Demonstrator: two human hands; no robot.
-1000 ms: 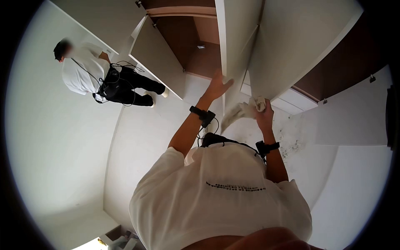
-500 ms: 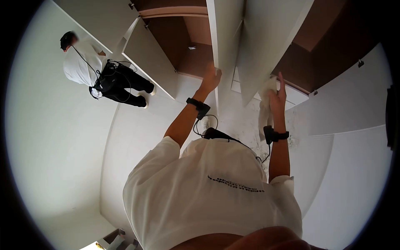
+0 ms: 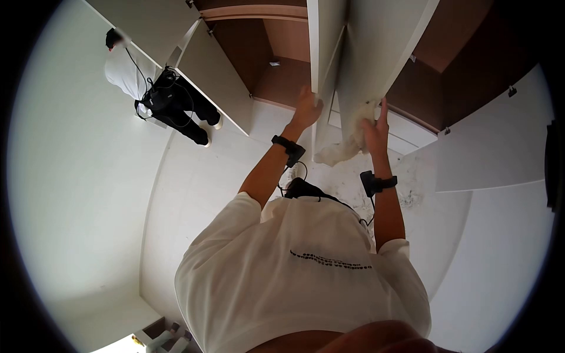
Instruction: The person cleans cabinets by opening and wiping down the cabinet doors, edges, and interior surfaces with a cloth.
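My left hand [image 3: 307,110] is at the edge of a tall white cabinet door [image 3: 325,53], its fingers bent around that edge. My right hand [image 3: 376,128] presses a pale, crumpled cloth [image 3: 348,146] against the face of the neighbouring white door [image 3: 376,53]. The cloth hangs down to the left of that hand, its lower end loose. A black band with a small box sits on each wrist.
Open brown cabinet compartments [image 3: 286,82] lie beyond the doors. A person [image 3: 168,97] in a white top and black trousers stands at the left by another open door [image 3: 218,76]. The pale floor [image 3: 200,176] has dark specks at right.
The right hand first moved up and right with the cloth, then back left across the door, and the cloth swung left. The left hand stayed by the door edge. The other person shifted slightly.
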